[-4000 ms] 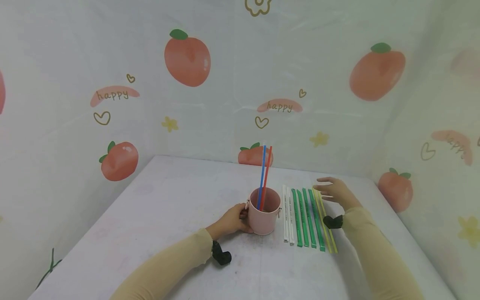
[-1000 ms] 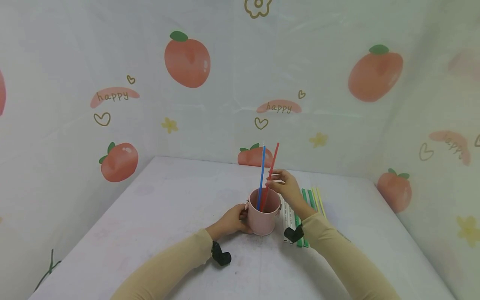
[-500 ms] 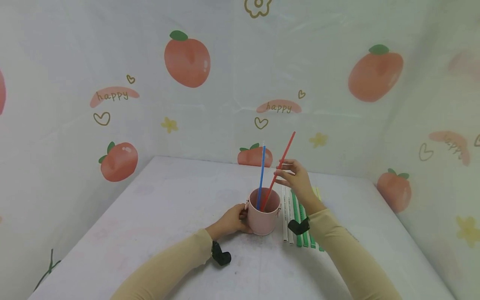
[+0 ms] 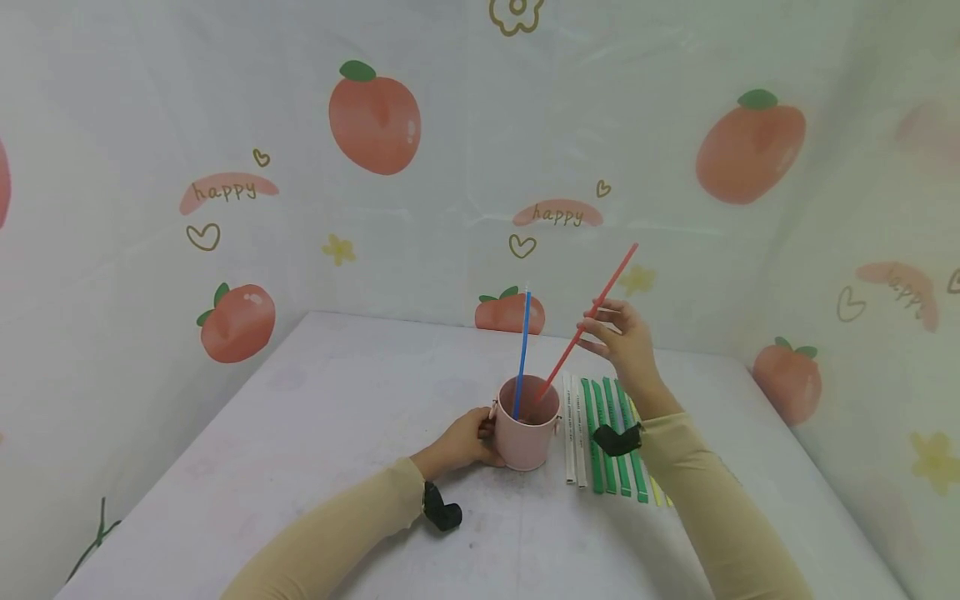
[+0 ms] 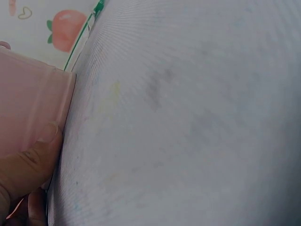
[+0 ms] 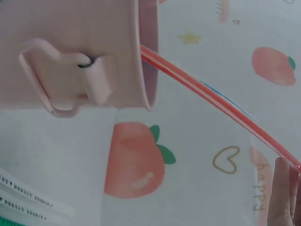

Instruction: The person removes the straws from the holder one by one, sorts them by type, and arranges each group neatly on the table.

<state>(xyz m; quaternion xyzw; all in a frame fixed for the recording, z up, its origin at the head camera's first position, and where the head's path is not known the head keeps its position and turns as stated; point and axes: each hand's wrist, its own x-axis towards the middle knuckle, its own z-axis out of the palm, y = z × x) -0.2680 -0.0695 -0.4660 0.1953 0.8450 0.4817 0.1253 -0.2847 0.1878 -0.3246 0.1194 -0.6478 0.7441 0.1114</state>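
A pink metal bucket (image 4: 525, 446) with small side handles stands upright on the table. My left hand (image 4: 467, 440) grips its left side low down; in the left wrist view the thumb (image 5: 40, 150) lies along the bucket wall (image 5: 28, 103). A red straw (image 4: 611, 279) slants up to the right out of the bucket, and my right hand (image 4: 626, 342) pinches it around its middle. The straw's lower end is still inside the bucket's mouth. Leaning on the inner wall is a blue straw (image 4: 523, 346). In the right wrist view the red straw (image 6: 211, 101) runs from the rim to my fingertips.
Right of the bucket lie wrapped straws in a row: two white ones (image 4: 570, 442), several green ones (image 4: 597, 454), and two yellow ones (image 4: 657, 493) partly hidden under the right wrist. A fruit-print cloth (image 4: 420, 225) hangs behind the table.
My right hand came from the yellow straws to the red straw, then drew it up and to the right, tilting it more. The left hand and bucket have stayed put.
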